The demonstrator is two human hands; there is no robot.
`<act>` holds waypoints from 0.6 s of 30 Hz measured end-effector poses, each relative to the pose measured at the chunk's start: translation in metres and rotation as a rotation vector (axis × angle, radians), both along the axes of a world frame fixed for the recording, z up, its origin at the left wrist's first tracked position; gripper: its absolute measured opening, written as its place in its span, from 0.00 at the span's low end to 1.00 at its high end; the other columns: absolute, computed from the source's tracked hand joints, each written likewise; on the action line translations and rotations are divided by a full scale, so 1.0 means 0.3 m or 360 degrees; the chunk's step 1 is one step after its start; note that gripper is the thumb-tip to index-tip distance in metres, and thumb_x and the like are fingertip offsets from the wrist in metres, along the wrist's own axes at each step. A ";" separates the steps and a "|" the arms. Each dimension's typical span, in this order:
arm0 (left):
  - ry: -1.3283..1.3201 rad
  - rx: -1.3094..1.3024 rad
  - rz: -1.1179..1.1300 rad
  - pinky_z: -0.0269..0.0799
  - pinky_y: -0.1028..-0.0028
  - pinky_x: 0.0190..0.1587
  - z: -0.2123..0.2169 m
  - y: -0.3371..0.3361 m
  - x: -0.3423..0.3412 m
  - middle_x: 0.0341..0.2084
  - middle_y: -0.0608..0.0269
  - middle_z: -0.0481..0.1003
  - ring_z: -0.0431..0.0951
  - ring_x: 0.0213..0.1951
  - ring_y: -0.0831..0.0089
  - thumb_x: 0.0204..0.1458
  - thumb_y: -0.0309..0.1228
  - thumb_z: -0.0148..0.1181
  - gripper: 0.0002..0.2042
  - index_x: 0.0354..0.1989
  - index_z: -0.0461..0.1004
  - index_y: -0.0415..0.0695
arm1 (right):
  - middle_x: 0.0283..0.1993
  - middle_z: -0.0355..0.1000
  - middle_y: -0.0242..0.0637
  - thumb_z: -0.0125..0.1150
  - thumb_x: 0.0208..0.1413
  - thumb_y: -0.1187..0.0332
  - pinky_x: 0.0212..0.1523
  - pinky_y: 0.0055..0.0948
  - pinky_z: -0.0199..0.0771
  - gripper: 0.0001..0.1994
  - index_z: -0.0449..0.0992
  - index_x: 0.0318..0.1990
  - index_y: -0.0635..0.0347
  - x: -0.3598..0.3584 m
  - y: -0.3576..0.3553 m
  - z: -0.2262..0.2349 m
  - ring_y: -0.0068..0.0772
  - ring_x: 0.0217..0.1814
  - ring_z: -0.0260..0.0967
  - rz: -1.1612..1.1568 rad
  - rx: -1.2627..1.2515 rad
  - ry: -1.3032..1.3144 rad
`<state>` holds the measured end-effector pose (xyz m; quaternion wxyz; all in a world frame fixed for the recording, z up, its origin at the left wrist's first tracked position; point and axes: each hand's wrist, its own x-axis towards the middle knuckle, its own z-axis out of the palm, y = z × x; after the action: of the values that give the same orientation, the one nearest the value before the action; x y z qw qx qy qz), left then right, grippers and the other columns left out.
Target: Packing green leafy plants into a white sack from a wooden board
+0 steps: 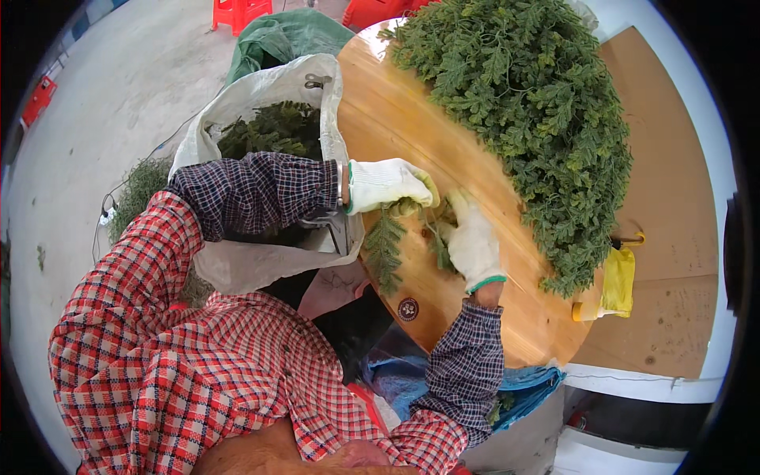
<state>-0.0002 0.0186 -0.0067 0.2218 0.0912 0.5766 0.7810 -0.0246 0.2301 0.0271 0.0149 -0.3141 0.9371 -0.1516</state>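
Green sprig (384,249): in the head view, it hangs over the near-left part of the wooden counter (380,119), just below the left hand (392,186), its tip pointing toward the person.
Left glove: its fingers (427,190) curl round the upper end of the sprig and seem to grasp it.
Right glove: the right hand (476,245) is beside a second green piece (440,245) between the two hands; whether its fingers grip this piece or only touch it, I cannot tell.
Handling the stems: the work in hand looks like fine finger work where the stems come together. It is best to pinch close to that point, keep the left hold steady, let the right hand make the small moves, and avoid crushing the side leaves or tugging along the stem.
Sprig's look: flat and feathery, with many short leaflets in dull mid-green, narrowing toward the tip. Whether it joins the second piece is hidden by the gloves.
Heap of greenery (530,119): dense, similar foliage covers the far-right part of the counter, well apart from the sprig.
White sack (229,115): open at the left of the counter, with darker foliage (273,131) inside.
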 end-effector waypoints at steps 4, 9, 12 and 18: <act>0.0007 -0.0031 0.0064 0.62 0.85 0.23 0.005 -0.003 -0.002 0.21 0.71 0.72 0.70 0.21 0.84 0.52 0.35 0.57 0.11 0.38 0.75 0.41 | 0.53 0.68 0.44 0.63 0.43 0.70 0.48 0.39 0.69 0.25 0.69 0.53 0.55 0.038 -0.025 0.001 0.51 0.49 0.68 -0.0071 0.0170 0.0163; 0.0025 -0.0177 0.0057 0.69 0.80 0.29 0.039 0.000 0.017 0.33 0.66 0.75 0.75 0.30 0.80 0.52 0.38 0.58 0.15 0.42 0.73 0.40 | 0.42 0.71 0.38 0.62 0.43 0.68 0.44 0.42 0.67 0.15 0.72 0.42 0.53 0.050 -0.017 -0.004 0.46 0.44 0.67 0.0010 0.0415 0.0517; 0.0585 -0.0682 -0.0001 0.71 0.72 0.33 0.043 0.022 0.025 0.35 0.61 0.74 0.76 0.33 0.70 0.51 0.34 0.58 0.13 0.43 0.72 0.40 | 0.39 0.71 0.38 0.61 0.44 0.65 0.44 0.42 0.64 0.12 0.72 0.38 0.53 0.070 0.002 -0.012 0.44 0.45 0.66 0.0002 0.0387 0.0748; 0.1887 -0.0960 -0.0470 0.71 0.68 0.32 0.097 0.029 0.066 0.27 0.55 0.73 0.75 0.29 0.62 0.55 0.31 0.49 0.08 0.37 0.74 0.42 | 0.36 0.70 0.37 0.58 0.44 0.65 0.43 0.41 0.62 0.08 0.71 0.33 0.52 0.235 0.070 0.082 0.41 0.44 0.66 -0.0078 0.0422 0.0730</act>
<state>0.0197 0.0271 0.0224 -0.0116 0.5159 0.7746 0.3656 0.0458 0.2511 0.0516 -0.1606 -0.3128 0.9350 0.0472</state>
